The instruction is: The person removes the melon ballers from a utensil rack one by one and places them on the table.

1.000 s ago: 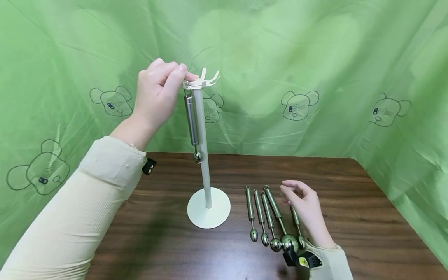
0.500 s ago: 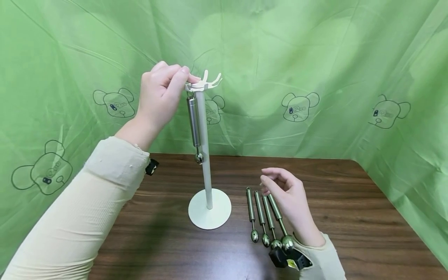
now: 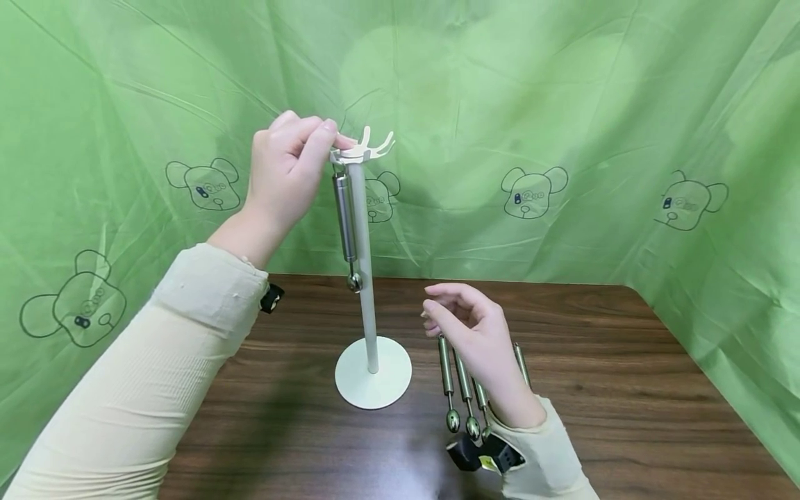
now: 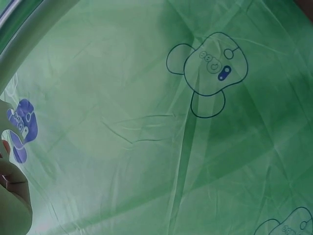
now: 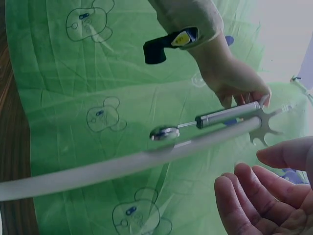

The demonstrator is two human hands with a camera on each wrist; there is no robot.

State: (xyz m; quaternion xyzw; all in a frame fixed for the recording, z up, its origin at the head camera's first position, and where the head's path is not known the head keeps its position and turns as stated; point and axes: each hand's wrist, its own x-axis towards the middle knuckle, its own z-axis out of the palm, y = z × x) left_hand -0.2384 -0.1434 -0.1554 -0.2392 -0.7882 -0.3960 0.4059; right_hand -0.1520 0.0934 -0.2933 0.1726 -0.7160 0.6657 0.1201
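A white hook stand (image 3: 367,298) rises from a round base on the wooden table. Its crown of curved hooks (image 3: 375,149) is pinched at the left edge by my left hand (image 3: 281,170). From a hook there hangs a steel scoop (image 3: 345,222), its small round head down beside the pole. My right hand (image 3: 481,340) is over the upper part of several more steel scoops (image 3: 446,368), fingers loosely bent and holding nothing; it hides some of them. In the right wrist view, the right hand's fingers (image 5: 259,200) are apart from the stand.
Brown wooden table (image 3: 656,389) extends to the right and front. A green curtain (image 3: 462,83) with bear-head drawings encloses the back and sides. One scoop handle (image 3: 521,362) shows to the right of my right wrist. Small black cameras sit on both wrists.
My right hand has moved left across the row of scoops, toward the stand, without taking hold of any. The left hand stays at the hooks, and the hanging scoop keeps its place.
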